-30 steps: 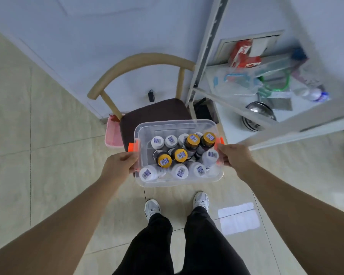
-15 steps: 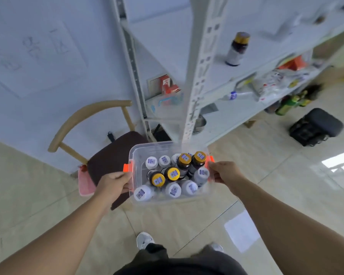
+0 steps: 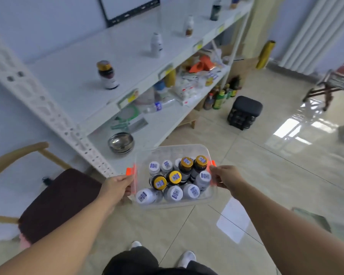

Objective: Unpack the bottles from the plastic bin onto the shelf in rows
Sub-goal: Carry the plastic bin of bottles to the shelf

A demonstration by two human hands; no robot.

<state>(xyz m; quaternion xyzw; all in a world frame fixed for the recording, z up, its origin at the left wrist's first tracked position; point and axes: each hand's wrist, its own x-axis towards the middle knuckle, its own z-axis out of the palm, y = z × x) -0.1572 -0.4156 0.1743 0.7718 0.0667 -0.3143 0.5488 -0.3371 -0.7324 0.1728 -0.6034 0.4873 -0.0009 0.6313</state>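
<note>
I carry a clear plastic bin with orange handles in front of me, above the floor. My left hand grips its left handle and my right hand grips its right handle. Inside stand several bottles: white-capped ones and dark ones with gold caps. The white shelf lies ahead to the left. On its top board a dark gold-capped bottle stands near the front, a white bottle farther along, and more bottles beyond.
A wooden chair with a dark seat stands at my left. The lower shelf holds a steel bowl, bags and packets. On the floor sit glass bottles and a black stool. A radiator lines the far wall.
My view has swung up and to the right, from the chair to the shelf's top board. Both hands keep holding the bin, which has moved away from the chair.
</note>
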